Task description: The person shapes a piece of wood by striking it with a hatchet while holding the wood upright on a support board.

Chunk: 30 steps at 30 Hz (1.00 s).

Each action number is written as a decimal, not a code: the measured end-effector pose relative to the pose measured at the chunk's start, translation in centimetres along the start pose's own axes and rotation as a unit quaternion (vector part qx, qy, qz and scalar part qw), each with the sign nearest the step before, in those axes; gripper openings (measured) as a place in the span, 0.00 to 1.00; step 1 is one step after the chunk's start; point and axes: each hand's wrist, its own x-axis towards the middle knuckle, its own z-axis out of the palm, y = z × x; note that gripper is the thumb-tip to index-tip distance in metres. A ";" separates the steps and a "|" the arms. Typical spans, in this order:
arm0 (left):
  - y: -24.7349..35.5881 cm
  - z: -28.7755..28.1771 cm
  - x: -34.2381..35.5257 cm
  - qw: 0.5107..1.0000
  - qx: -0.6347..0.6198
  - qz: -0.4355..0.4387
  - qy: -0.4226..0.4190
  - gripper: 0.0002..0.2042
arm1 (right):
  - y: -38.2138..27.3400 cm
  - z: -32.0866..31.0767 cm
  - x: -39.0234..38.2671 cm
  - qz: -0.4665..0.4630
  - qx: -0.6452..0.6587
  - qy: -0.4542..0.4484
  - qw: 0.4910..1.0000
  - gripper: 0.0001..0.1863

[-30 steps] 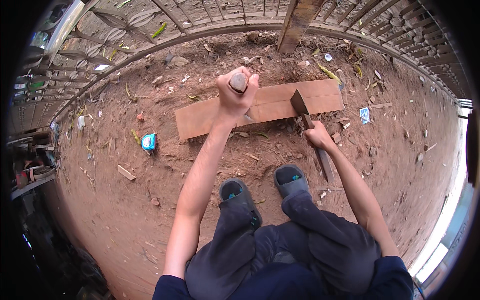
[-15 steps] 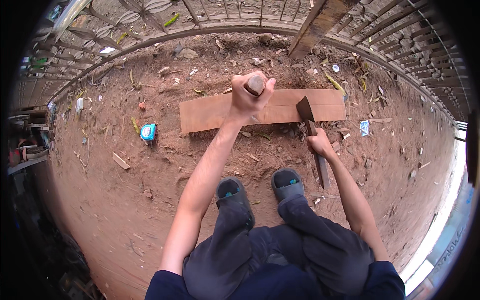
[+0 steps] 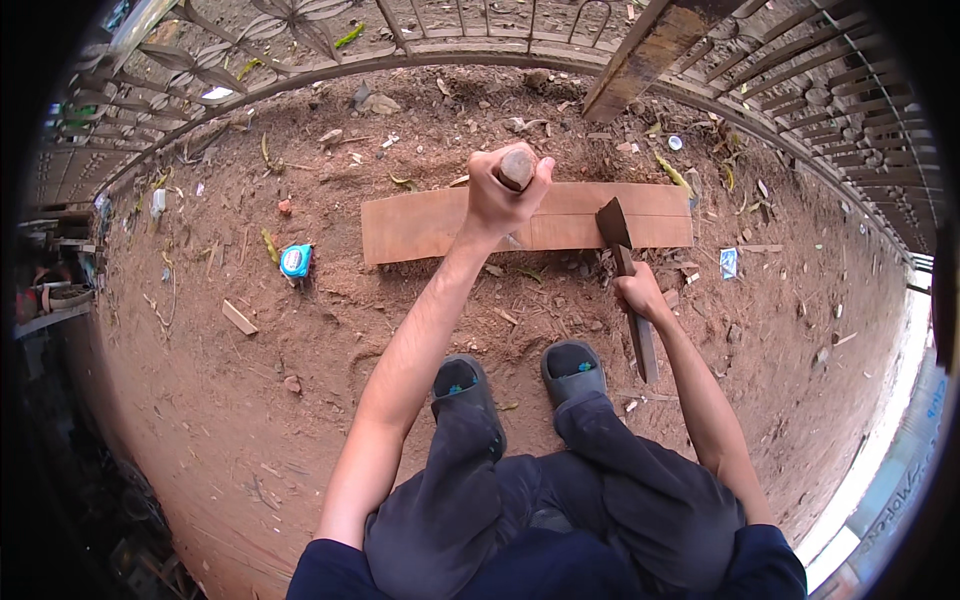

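A reddish-brown wooden board [image 3: 420, 222] lies crosswise on the dirt in front of my feet, with a thin line along its right part. My left hand [image 3: 497, 205] is closed in a fist around an upright tool with a round wooden handle [image 3: 517, 170], held over the middle of the board. Its lower end is mostly hidden by the hand, so its kind cannot be made out. In my right hand [image 3: 640, 291] is a hatchet [image 3: 622, 255], gripped by its wooden handle. Its dark metal head is over the board's right part; whether it touches cannot be told.
A blue and white tape measure [image 3: 296, 262] lies on the ground to the left. A metal fence [image 3: 450, 48] curves across the far side, with a wooden post [image 3: 640, 65] leaning there. Wood scraps [image 3: 240, 318], stones and litter are scattered about. My slippers [image 3: 573, 370] stand before the board.
Both hands keep their grips and stay nearly still. The hatchet has tilted very slightly, and the whole view has shifted a little.
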 end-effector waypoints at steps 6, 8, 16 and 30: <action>-0.3 -0.4 -0.2 0.998 0.046 0.030 -0.021 0.12 | -0.1 0.0 0.1 -0.002 -0.006 -0.003 1.000 0.04; -0.2 -0.4 -0.6 0.998 0.050 0.030 -0.009 0.12 | -0.1 0.3 -0.2 -0.003 0.025 0.004 1.000 0.04; 0.2 -0.2 -0.6 0.998 0.058 0.026 -0.012 0.14 | -1.1 -0.1 -1.1 -0.017 0.017 -0.006 1.000 0.04; 1.5 -1.1 -1.0 0.995 0.075 0.063 0.014 0.18 | -29.9 -1.5 -16.2 -0.094 0.131 -0.135 0.978 0.08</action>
